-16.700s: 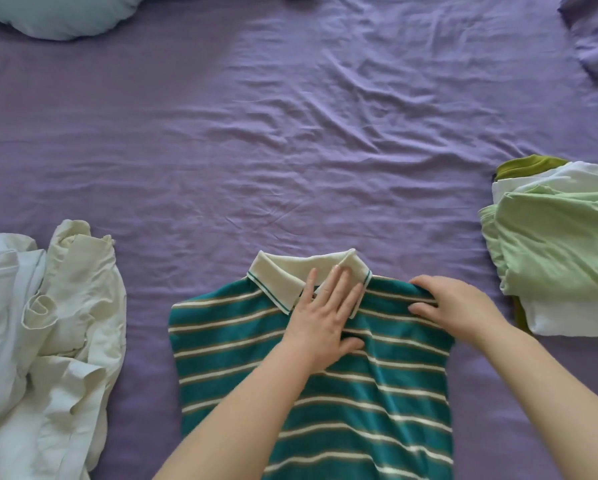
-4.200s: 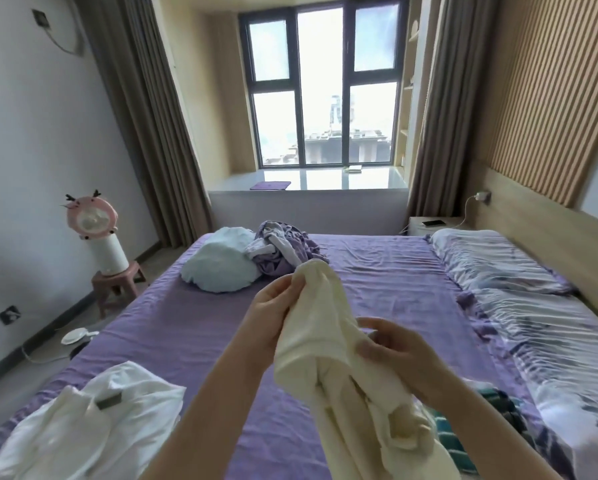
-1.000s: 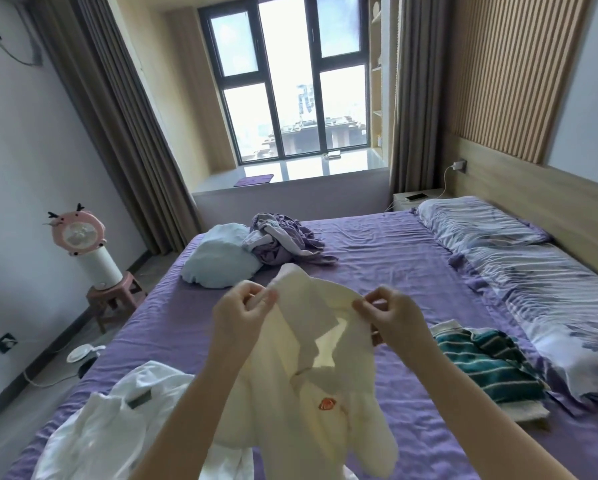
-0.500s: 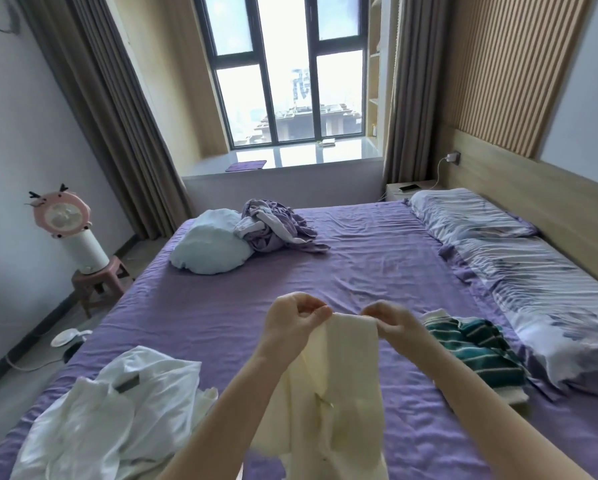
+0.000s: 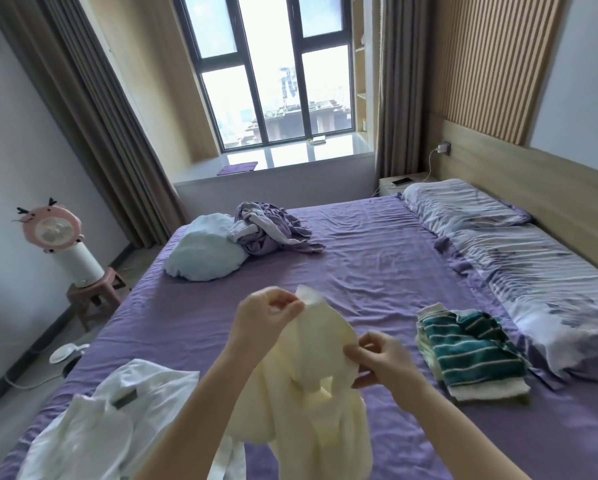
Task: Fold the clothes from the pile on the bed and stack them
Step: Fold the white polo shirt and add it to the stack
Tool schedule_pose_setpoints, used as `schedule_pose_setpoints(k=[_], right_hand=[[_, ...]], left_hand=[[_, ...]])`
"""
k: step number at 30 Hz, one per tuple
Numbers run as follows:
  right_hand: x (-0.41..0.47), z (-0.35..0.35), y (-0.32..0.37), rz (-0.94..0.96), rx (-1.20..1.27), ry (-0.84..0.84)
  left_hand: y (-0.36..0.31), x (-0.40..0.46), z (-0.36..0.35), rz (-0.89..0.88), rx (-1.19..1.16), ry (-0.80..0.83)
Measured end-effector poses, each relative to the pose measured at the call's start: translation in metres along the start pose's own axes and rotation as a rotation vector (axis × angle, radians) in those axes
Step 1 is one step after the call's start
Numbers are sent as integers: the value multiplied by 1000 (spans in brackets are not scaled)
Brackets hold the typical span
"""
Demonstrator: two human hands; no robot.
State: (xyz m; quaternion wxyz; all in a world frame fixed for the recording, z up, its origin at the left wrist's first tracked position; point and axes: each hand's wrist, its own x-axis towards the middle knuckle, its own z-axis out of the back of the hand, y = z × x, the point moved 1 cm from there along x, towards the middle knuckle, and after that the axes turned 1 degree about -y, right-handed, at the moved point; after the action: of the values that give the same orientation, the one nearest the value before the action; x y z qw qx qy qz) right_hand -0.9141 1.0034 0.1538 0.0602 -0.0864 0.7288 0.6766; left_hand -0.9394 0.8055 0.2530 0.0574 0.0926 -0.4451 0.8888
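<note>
Bed [image 5: 377,258]: unfolded pile [image 5: 110,420] near left, folded stack [image 5: 470,351] right, held garment [image 5: 318,393] between them; pillows [image 5: 519,258] far right.

I see a cream garment [image 5: 311,386] held up off the purple bed [image 5: 377,268], hanging crumpled and unfolded, its top edge pinched at two spots. To its right on the sheet lies the stack [image 5: 470,355], topped by a folded teal shirt with white stripes over pale folded pieces. At lower left lies a rumpled white pile [image 5: 107,424], unfolded, with a small grey tag showing.
</note>
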Motion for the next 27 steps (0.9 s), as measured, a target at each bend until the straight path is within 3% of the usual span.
schedule_pose_setpoints(k=[4,5,7,9,13,15,18,21,27], right_hand=[[4,-14,39,125,51,29],[4,-17,44,151,54,39],[3,-21,51,212,45,59],[1,-20,54,274,43,88],[0,-2,48,364,-37,88],[-1,7,37,334,-103,122],[-6,6,16,265,-248,160],[-7,4,9,300,-326,83],[-13,11,24,309,-45,68]], left_hand=[[9,-35,-26,48,41,362],[11,-41,-35,23,165,377],[11,-44,-47,-58,436,242],[6,-41,-46,-6,271,92],[3,-36,-33,122,-265,90],[-2,-34,-25,149,-404,90],[-5,-28,-15,143,-519,134],[-4,-22,-4,162,-643,145],[5,-21,20,239,-739,91]])
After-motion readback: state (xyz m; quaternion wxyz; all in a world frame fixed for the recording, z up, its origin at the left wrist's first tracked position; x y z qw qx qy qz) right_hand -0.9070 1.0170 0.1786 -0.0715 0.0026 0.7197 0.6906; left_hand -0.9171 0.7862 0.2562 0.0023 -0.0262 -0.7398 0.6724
